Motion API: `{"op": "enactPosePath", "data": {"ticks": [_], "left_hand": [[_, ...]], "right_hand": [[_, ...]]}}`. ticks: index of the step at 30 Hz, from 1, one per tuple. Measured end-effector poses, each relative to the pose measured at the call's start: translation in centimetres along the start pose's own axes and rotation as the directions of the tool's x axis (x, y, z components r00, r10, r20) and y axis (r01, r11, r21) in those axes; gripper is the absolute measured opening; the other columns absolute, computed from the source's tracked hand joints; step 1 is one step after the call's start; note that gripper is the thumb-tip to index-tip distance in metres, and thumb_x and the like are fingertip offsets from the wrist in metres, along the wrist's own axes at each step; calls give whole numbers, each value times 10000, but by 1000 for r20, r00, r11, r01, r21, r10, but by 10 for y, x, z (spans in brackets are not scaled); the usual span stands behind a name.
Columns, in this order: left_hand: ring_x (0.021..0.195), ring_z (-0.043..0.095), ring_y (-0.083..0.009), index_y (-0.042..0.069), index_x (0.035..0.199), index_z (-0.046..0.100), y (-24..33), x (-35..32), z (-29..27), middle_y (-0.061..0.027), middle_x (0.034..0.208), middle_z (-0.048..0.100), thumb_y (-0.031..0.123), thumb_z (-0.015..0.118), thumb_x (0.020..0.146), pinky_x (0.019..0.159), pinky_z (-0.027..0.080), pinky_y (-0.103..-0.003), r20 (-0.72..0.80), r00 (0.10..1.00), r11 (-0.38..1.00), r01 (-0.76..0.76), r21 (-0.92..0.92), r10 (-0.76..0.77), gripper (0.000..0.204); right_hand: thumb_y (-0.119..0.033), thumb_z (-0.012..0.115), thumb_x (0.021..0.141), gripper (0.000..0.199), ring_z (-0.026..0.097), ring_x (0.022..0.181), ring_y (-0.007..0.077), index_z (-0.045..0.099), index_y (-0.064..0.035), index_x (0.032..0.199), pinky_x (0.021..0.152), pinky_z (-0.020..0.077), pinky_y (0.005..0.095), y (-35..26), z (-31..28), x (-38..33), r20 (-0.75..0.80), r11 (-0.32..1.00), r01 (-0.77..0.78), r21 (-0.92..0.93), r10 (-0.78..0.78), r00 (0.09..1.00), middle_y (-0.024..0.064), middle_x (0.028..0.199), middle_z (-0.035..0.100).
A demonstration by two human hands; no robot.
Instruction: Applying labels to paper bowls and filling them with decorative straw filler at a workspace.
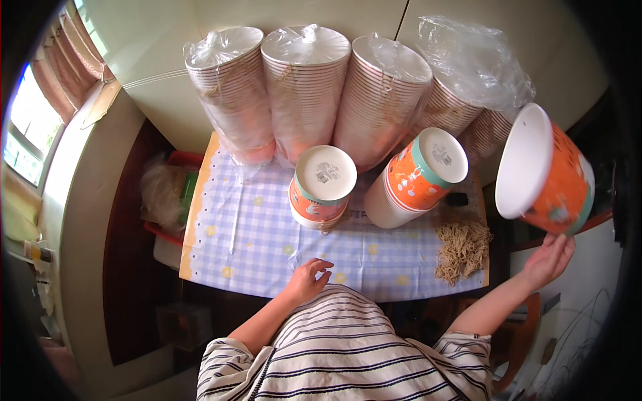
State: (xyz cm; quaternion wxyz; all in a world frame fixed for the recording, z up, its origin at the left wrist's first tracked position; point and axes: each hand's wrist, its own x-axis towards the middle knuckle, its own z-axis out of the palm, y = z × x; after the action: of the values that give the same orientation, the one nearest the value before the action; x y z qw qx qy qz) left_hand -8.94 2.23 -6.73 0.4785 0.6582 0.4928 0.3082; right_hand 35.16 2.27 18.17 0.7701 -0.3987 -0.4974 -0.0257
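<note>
My right hand [550, 259] is raised at the right edge of the table, gripping the rim of a large orange paper bowl [545, 172] that is tipped on its side with its white bottom facing left. My left hand [308, 277] rests with loosely curled fingers on the checked tablecloth [254, 234] near the front edge, holding nothing. Ahead of it stands a short upside-down stack of orange bowls [322, 185]. A taller stack of the same bowls [414, 179] leans to the right beside it.
Several tall bowl stacks in clear plastic bags [304, 87] lean against the wall behind the table. A pile of tan rubber bands [463, 248] lies at the right front corner. A red bin with bags [168, 194] sits left of the table; a window [27, 134] is far left.
</note>
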Motion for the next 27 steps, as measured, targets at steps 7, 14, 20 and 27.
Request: {"op": "enactPosePath", "data": {"ticks": [7, 14, 20, 27], "left_hand": [[837, 647, -236, 48, 1088, 634, 19, 7, -2, -127, 996, 621, 194, 625, 868, 688, 522, -313, 74, 996, 996, 59, -65, -54, 264], [901, 608, -192, 59, 1306, 464, 67, 12, 1, -112, 1173, 526, 271, 639, 878, 766, 515, -321, 182, 973, 933, -71, -352, 143, 508], [764, 631, -170, -20, 1226, 473, 48, 18, 23, -155, 1139, 510, 109, 666, 836, 650, 533, -268, 48, 999, 973, -11, -231, 23, 454], [713, 632, -197, -4, 1194, 511, -1, 25, 40, -165, 1104, 536, 136, 669, 822, 656, 529, -318, -89, 985, 984, 140, -108, -150, 428]], "right_hand": [[-237, 494, 940, 504, 465, 1242, 260, 389, 11, 1365, 1060, 349, 357, 67, -48, -109, 83, 867, -207, -453, 273, 958, 149, 1366, 470], [-237, 498, 936, 497, 458, 1249, 252, 400, 0, 1362, 1062, 348, 345, 83, 12, -240, 349, 763, -543, -350, 644, 680, 141, 1371, 467], [-237, 502, 933, 491, 451, 1256, 245, 410, -10, 1358, 1064, 347, 335, 114, 14, -327, 580, 558, -765, -322, 755, 306, 134, 1376, 465], [-108, 555, 890, 216, 613, 870, 155, 622, -39, 1084, 736, 510, 293, 143, -2, -339, 152, -21, -987, -159, 987, -46, 53, 982, 651]]}}
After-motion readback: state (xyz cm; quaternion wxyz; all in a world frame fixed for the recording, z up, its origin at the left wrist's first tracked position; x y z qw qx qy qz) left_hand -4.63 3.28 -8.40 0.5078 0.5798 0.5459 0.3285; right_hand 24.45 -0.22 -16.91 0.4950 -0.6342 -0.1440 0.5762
